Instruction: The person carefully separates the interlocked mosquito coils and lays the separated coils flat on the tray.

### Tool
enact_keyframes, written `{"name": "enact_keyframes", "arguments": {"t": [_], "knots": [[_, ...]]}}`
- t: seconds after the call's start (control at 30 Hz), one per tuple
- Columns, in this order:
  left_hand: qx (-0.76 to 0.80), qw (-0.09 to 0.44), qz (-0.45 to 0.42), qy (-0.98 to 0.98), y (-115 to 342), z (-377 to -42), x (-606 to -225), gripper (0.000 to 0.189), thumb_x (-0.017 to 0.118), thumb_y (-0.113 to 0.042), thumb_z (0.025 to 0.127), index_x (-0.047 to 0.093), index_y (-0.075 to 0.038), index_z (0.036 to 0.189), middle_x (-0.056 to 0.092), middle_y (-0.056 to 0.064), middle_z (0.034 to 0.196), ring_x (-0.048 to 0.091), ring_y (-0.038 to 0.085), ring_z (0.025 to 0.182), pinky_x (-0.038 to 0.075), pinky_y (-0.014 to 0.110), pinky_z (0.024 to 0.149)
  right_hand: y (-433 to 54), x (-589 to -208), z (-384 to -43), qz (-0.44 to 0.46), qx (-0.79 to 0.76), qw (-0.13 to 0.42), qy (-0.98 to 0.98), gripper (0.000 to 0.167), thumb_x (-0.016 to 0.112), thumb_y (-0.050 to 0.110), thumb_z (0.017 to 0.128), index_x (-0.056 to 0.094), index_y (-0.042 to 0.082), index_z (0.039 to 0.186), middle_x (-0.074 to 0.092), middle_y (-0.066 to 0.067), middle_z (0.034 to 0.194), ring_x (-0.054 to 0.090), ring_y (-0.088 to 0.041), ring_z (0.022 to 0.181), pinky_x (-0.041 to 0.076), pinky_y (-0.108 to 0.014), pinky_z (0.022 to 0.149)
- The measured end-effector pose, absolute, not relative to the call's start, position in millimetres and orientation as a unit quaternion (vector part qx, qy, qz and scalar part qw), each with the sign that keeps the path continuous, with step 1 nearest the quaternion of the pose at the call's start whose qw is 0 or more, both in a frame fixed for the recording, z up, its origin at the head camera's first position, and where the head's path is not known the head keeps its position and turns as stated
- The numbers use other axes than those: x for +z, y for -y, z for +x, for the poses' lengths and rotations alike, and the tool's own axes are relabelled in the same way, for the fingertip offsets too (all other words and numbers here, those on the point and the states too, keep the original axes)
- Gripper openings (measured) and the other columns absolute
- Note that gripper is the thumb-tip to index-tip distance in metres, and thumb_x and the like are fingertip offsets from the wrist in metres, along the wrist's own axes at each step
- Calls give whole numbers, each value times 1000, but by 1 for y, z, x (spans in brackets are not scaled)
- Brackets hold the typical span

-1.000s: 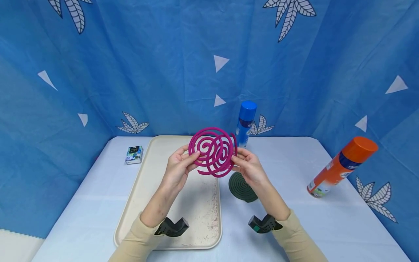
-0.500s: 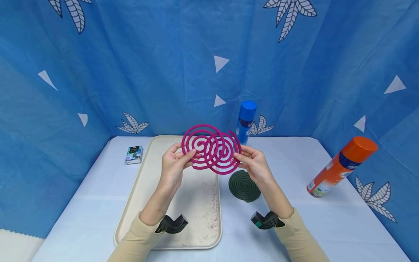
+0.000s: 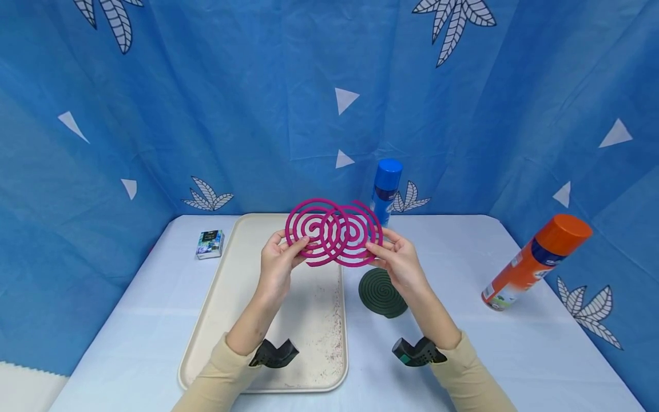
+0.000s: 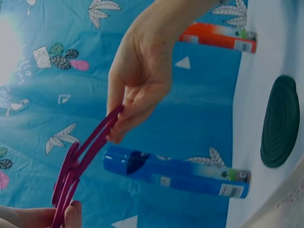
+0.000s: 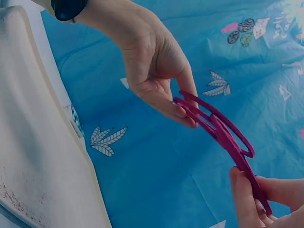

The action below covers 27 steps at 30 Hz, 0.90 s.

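Note:
Two magenta mosquito coils are raised over the tray's right edge, their rings overlapping and interlaced in the middle. My left hand point(image 3: 275, 260) pinches the outer ring of the left mosquito coil point(image 3: 315, 200) between thumb and fingers. On the other side, my right hand point(image 3: 403, 258) pinches the edge of the right mosquito coil point(image 3: 355, 264). Seen edge-on in the left wrist view, the magenta coils point(image 4: 96, 147) tilt apart between both hands. Below the right hand, dark green mosquito coils point(image 3: 382, 292) lie flat on the table, partly hidden by that forearm in the head view.
A cream tray point(image 3: 304, 320) lies under the left arm. The small printed box point(image 3: 209, 244) is left of it. A blue spray can point(image 3: 385, 191) stands behind the hands, and an orange spray can point(image 3: 532, 263) at the right. Blue cloth point(image 3: 257, 114) hangs around the table.
The hands have spread slightly apart, and the magenta coils overlap less than a second ago. The right coil has been turned and levelled with the left one. Both hands keep their pinch.

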<state>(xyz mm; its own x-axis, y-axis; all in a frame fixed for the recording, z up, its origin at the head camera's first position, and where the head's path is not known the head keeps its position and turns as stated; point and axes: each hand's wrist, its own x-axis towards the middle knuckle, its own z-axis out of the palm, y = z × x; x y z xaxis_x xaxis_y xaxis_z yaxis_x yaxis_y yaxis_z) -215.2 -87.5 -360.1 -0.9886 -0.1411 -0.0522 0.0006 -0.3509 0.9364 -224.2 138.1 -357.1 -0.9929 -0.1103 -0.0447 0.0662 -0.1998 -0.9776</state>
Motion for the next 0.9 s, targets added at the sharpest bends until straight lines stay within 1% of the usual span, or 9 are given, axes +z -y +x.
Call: {"name": "enact_keyframes", "arguments": {"t": [0.07, 0.17, 0.27, 0.37, 0.5, 0.57, 0.7, 0.9], "knots": [[-817, 48, 51, 572, 91, -216, -359, 34, 61, -6, 91, 48, 0, 123, 71, -7, 80, 71, 6, 74, 58, 21, 79, -139, -356, -225, -5, -775, 47, -630, 48, 58, 4, 93, 41, -4, 137, 73, 11, 90, 71, -5, 79, 59, -21, 70], [-817, 66, 40, 572, 96, -217, -359, 38, 61, -4, 91, 49, -5, 127, 72, -8, 80, 71, 7, 78, 58, 21, 80, -141, -356, -227, 11, -783, 29, -622, 49, 57, 5, 93, 40, -2, 139, 73, 11, 87, 71, -5, 76, 59, -20, 70], [-811, 81, 30, 579, 97, -216, -359, 42, 63, -4, 90, 51, -8, 129, 73, -7, 81, 72, 10, 85, 58, 22, 81, -142, -356, -227, 28, -796, 10, -605, 51, 57, 5, 94, 39, 2, 142, 73, 11, 83, 71, -5, 73, 58, -18, 69], [-802, 94, 26, 590, 96, -216, -359, 41, 65, -4, 88, 55, -8, 128, 73, -3, 85, 72, 15, 89, 58, 24, 81, -141, -356, -225, 36, -804, -7, -594, 54, 57, 4, 93, 38, 5, 143, 73, 11, 83, 71, -4, 72, 58, -18, 67], [-795, 108, 30, 596, 93, -216, -360, 39, 66, -5, 87, 59, -6, 126, 74, 0, 87, 72, 16, 90, 58, 24, 81, -139, -356, -224, 20, -802, -10, -597, 58, 58, 3, 92, 35, 6, 145, 73, 10, 86, 72, -6, 73, 59, -21, 66], [-794, 108, 31, 597, 93, -216, -361, 40, 67, -5, 87, 59, -6, 126, 73, -2, 86, 72, 17, 90, 57, 24, 82, -139, -355, -223, 8, -797, -7, -604, 60, 59, 1, 92, 34, 7, 146, 73, 10, 87, 72, -7, 74, 59, -22, 65], [-787, 103, 26, 608, 95, -217, -360, 42, 68, -6, 86, 59, -4, 127, 72, -6, 81, 73, 14, 86, 57, 24, 81, -141, -353, -222, -13, -783, -3, -622, 63, 59, -1, 91, 32, 9, 147, 73, 11, 86, 72, -7, 77, 59, -23, 65], [-762, 70, 13, 643, 105, -219, -356, 41, 68, -7, 86, 60, -3, 126, 73, -7, 80, 72, 7, 81, 58, 23, 78, -153, -348, -224, -38, -765, 11, -643, 63, 58, -2, 91, 31, 4, 147, 73, 13, 89, 72, -6, 77, 60, -24, 68]]}}
